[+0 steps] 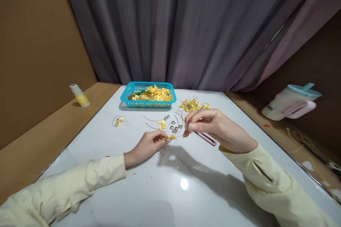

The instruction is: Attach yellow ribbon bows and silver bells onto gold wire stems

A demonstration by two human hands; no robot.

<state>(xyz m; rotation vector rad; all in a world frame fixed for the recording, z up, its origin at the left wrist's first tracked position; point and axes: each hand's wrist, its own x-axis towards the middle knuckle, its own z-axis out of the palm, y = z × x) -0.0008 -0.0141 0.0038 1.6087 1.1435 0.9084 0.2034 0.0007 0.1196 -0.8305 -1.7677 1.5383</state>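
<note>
My left hand (149,143) is closed over the table, thumb and fingertips pinching a small silver bell (168,140) with a yellow ribbon bow (173,137) against it. Just right of it, my right hand (210,126) has thumb and forefinger pinched together. A thin pale strand (179,136) runs from the bow to these fingertips. Below the right palm is a pink narrow tool (206,138), partly hidden; whether it lies on the table or touches the hand I cannot tell. Several loose silver bells (174,129), another yellow bow (162,125) and thin curved cords lie just beyond.
A blue plastic basket (148,104) of yellow bows stands at the back. A pile of yellow bows (192,105) lies right of it; one corded bow (119,121) lies left. A glue-like tube (80,95) stands far left, and a lidded cup (282,104) far right.
</note>
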